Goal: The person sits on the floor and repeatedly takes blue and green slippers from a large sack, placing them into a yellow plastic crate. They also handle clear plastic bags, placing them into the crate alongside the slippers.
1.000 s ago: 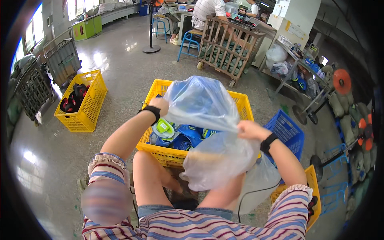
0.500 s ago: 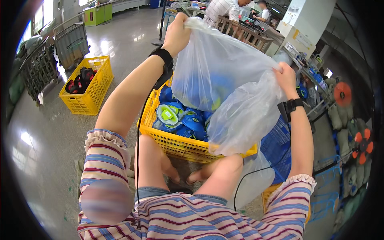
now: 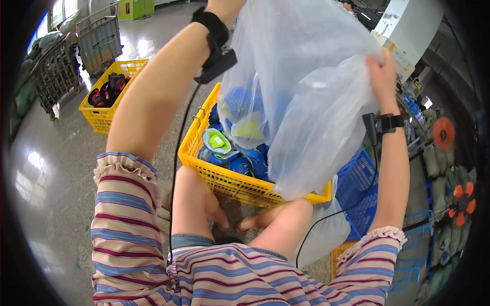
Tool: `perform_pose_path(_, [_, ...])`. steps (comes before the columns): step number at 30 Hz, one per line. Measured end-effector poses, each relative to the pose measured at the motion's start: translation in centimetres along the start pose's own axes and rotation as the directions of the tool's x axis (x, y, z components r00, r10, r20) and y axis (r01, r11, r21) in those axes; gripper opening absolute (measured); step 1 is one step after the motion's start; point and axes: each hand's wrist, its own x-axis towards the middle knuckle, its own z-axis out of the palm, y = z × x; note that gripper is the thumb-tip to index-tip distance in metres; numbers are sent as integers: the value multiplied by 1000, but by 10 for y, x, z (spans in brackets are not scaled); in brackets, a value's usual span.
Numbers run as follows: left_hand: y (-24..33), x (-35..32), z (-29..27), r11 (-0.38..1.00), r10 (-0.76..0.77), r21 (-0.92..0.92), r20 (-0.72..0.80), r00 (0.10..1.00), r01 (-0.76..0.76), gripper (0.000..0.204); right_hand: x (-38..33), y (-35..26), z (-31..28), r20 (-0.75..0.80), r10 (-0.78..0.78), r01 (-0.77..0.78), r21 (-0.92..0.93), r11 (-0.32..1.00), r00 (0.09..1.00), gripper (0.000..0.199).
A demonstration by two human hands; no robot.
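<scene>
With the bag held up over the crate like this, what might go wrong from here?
1. The thin clear plastic bag is pinched only at its top edge by the right hand; the left hand is out of view, so a slip could drop it.
2. It hangs over the yellow crate of blue items and may snag on the rim.

Polished grey concrete floor (image 3: 61,168) around me, window glare on it. Wire cage trolleys (image 3: 97,41) at my far left, second yellow crate (image 3: 109,99) beside them. Blue crates (image 3: 365,188) at my right.
</scene>
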Motion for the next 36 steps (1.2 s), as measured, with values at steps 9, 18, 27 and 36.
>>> perform_pose_path(9, [-36,-163,47,978,-193,63,620,761,197,25,-131,-27,179,619,-144,12,213,977,772,68])
perform_pose_path(18, [-77,-219,-17,970,-181,237,562,807,52,95,-58,6,155,197,427,-461,538,705,883,46])
perform_pose_path(27, [-164,-353,-31,662,-691,738,533,489,130,63,-17,73,50,-89,246,-243,45,969,965,61])
perform_pose_path(36, [-141,-297,-160,847,-529,338,614,586,412,56,-145,214,-113,48,175,-92,-701,708,983,44])
